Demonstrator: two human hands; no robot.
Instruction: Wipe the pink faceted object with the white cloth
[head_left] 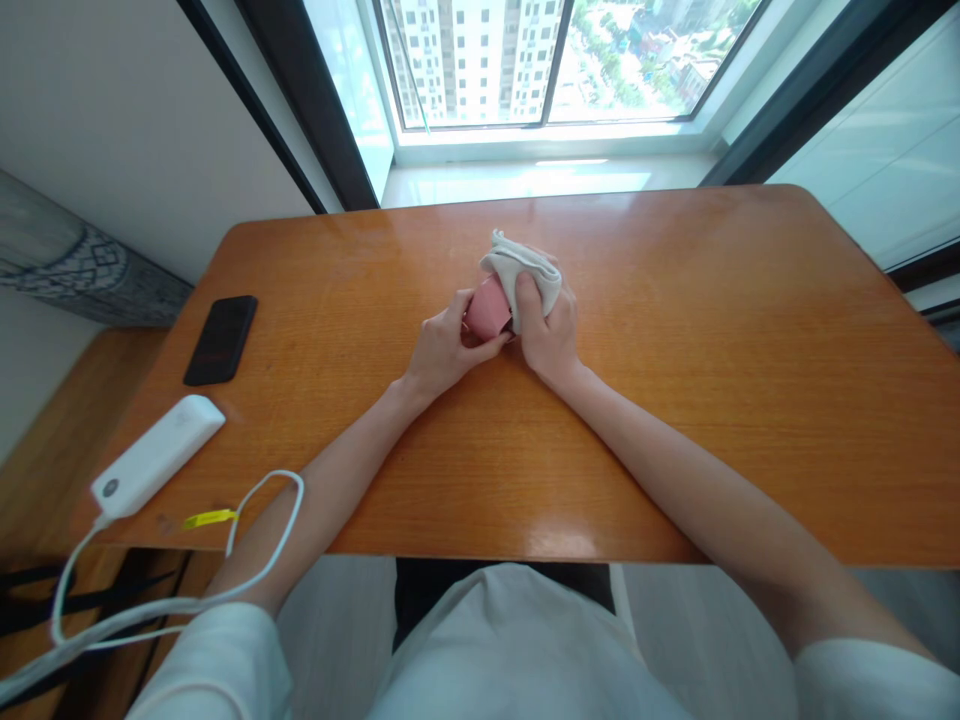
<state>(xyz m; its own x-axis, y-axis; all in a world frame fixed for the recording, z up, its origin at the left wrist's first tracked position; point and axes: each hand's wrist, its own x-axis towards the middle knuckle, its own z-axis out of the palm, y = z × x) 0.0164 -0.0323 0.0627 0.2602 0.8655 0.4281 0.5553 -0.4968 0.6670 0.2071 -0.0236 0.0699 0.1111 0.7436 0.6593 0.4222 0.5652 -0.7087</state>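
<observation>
Near the table's (675, 420) left edge a black phone (220, 339) lies flat. Just nearer the front-left corner lies a white power bank (157, 454), its white cable (262, 530) looping over the front edge and off the table. That loop lies right beside the left forearm; a careless pull of the elbow could snag it and drag the power bank off the edge.

Around the middle of the table, somewhat toward the far edge, the left hand (442, 350) has its grip closed around a small pink cup-like object (488, 309), fingers curled under and thumb against its side. Whether it stands on the table or is lifted slightly, I cannot tell. If that hold loosens while the other hand presses, the pink object could twist out and roll across the glossy wood.

The right hand (551, 335) is clenched on a bunched white cloth (517, 265), pressed against the pink object's far side. The cloth covers part of it, so a slipping fingertip would go unnoticed.
</observation>
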